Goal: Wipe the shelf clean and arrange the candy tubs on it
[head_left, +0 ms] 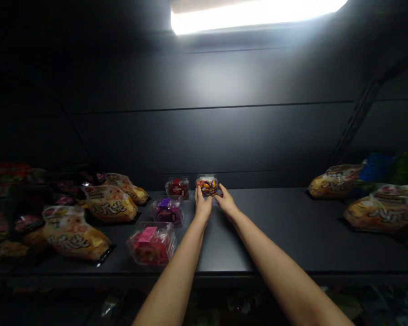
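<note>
A small clear plastic box (207, 184) with yellow and dark blue-purple contents and a red label is at the back of the dark shelf, between my hands. My left hand (203, 206) grips its left side and lower front. At its lower right corner, my right hand (227, 201) has its thumb against the box, with the index finger spread along the right side. Left of it stands a similar box with a dark red label (177, 188). Nearer me are one with purple contents (169, 211) and a larger-looking one with pink-red contents (152, 244).
Printed food bags (76, 235) stand in rows on the left, with more packages in shadow beyond. Similar bags (382, 208) stand on the right, near blue and green packs (376, 167). A bright lamp (258, 16) hangs overhead. The dark shelf (285, 235) ends at its front edge.
</note>
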A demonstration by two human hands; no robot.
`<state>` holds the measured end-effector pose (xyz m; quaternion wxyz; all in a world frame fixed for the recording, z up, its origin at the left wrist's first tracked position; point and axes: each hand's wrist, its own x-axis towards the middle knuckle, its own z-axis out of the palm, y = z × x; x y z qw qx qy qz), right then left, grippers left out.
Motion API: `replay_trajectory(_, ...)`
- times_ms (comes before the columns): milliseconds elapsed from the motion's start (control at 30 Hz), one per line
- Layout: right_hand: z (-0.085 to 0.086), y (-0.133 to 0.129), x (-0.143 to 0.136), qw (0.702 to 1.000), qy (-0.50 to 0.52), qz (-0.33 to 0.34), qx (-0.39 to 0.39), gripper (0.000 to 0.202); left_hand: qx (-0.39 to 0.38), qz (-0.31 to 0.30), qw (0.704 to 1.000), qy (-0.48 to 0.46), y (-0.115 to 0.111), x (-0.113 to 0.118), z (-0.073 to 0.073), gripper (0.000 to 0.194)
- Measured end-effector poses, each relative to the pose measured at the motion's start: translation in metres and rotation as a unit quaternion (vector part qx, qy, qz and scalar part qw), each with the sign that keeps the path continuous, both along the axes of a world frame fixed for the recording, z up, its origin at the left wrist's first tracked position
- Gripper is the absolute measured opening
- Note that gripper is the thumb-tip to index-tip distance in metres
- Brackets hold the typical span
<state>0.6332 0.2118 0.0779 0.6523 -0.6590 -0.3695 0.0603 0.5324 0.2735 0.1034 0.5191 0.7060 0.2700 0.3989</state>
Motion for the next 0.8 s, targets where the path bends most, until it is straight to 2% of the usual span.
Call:
replay_trajectory(100,0.02,-0.03,-0.022,0.999,-0.009,-0.027,-0.014,0.061,0.028,-0.038,0.999,-0.016,-0.029,-0.026,0.013,0.066)
replay_trajectory(167,0.037,-0.062,-0.048,0.999,-0.032,-0.017,-0.002,0.056,0.047,-0.082,0.995,-0.027,-0.056,-0.056,0.023,0.055)
replay_trajectory(267,0.056,-0.123,-0.096,0.998,-0.047,0.044,0.007,0.052,0.066,-0.184,0.98,-0.033,-0.098,-0.116,0.03,0.043)
replay_trajectory(333,0.056,-0.166,-0.127,0.994,-0.037,0.096,-0.029,0.047,0.046,-0.245,0.968,-0.017,-0.122,-0.162,0.025,0.041)
replay_trajectory(433,0.036,-0.231,-0.164,0.975,-0.011,0.176,-0.136,0.037,-0.029,-0.299,0.952,0.048,-0.148,-0.23,0.002,0.042)
replay_trajectory(500,0.013,-0.273,-0.183,0.949,0.01,0.232,-0.216,0.034,-0.086,-0.315,0.939,0.104,-0.163,-0.272,-0.022,0.042)
replay_trajectory(600,-0.019,-0.331,-0.209,0.897,0.044,0.292,-0.329,0.042,-0.164,-0.311,0.921,0.169,-0.187,-0.324,-0.065,0.043)
replay_trajectory(700,-0.04,-0.375,-0.233,0.854,0.071,0.326,-0.399,0.064,-0.215,-0.316,0.9,0.208,-0.212,-0.363,-0.102,0.05)
replay_trajectory(800,-0.057,-0.397,-0.255,0.855,0.071,0.321,-0.4,0.086,-0.223,-0.344,0.88,0.24,-0.234,-0.385,-0.127,0.063)
